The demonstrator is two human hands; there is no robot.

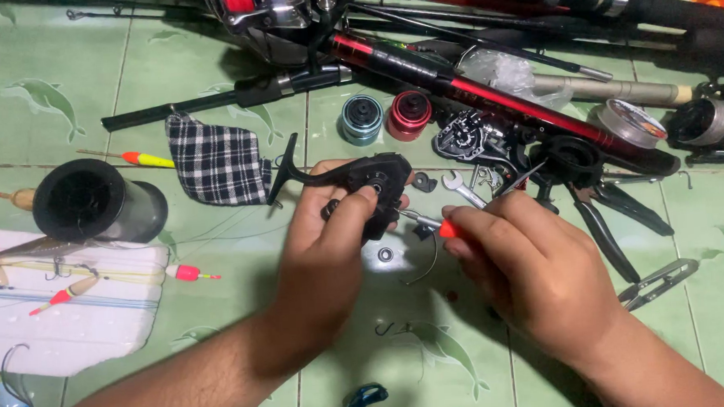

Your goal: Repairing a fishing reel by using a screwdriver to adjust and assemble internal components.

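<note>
Hands meet over a green tiled floor [208, 96] printed with pale dolphin shapes, seen from the head camera looking down. The left hand [327, 247] is closed around a black fishing-reel body with a curved black stem [352, 179], thumb and fingers pinching its lower part and holding it just above the tiles. The right hand [531, 269] grips a small screwdriver with a red handle and thin metal shaft [433, 224]; its tip points left and reaches the underside of the reel body.

Just beyond the reel body lie a teal metal spool [362, 118] and a red metal spool [409, 114], side by side. A black-and-white checked cloth pouch [218, 161] rests to their left, touching the reel's stem end. Further left stands a large black plastic line spool [89, 201], beside a white foam block [62, 318] carrying floats and hooks. A long red-and-black fishing rod [488, 94] runs diagonally behind the hands, among other dark rods and reels. A small silver spanner [463, 188] lies near the right hand's fingers, and black-handled pliers [602, 224] lie just to its right. A small blue clip [365, 397] sits on the floor between the forearms.
</note>
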